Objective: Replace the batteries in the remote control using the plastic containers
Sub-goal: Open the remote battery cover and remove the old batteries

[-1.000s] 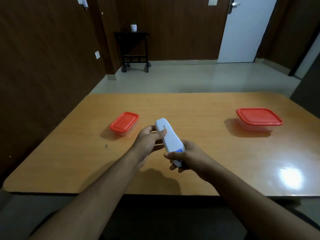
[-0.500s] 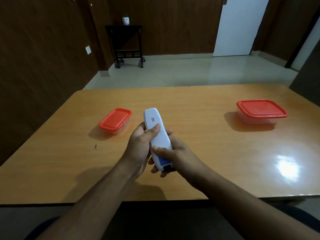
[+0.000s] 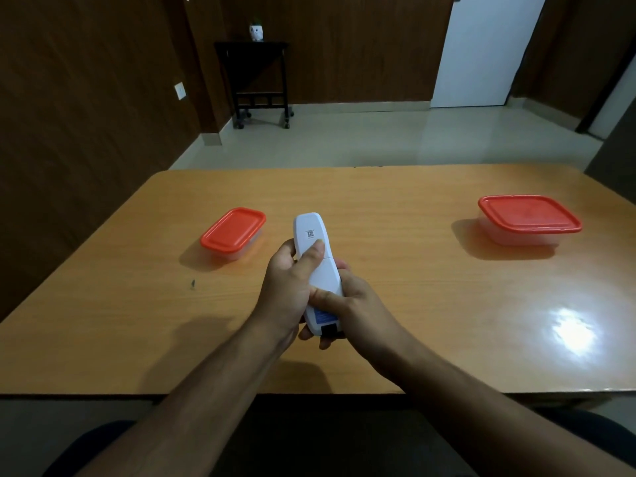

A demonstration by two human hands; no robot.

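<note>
The white remote control (image 3: 317, 270) is held above the near middle of the wooden table (image 3: 395, 304), back side up, with its long axis running from about 6 o'clock to 12 o'clock and its far end tipped slightly toward 11. A small square code label shows on the upper part of its back, a blue sticker sits near its lower end, and a dark opening shows at the very bottom end.

The left hand (image 3: 289, 287) grasps the remote from the 9 o'clock side, its fingers wrapped under the body and its thumb lying along the back, the thumb tip just below the code label. The right hand (image 3: 358, 304) grasps the lower half from the 3 o'clock side, fingers curled underneath and the thumb pressed across the back just above the blue sticker. Both hands are clenched around the remote, and the two thumbs lie near each other.

At about 10 o'clock from the remote, a small clear plastic container with a red lid (image 3: 234, 232) rests on the table, lid on. At about 2 o'clock, well apart from the hands, a larger clear container with a red lid (image 3: 530, 220) also sits closed. A bright light reflection lies on the table at 4 o'clock.

Beyond the table, at 12 o'clock, is a pale tiled floor, with a dark side table (image 3: 261, 80) on casters against the wood-panelled wall at 11 o'clock and a white door (image 3: 481, 49) at 1 o'clock.
</note>
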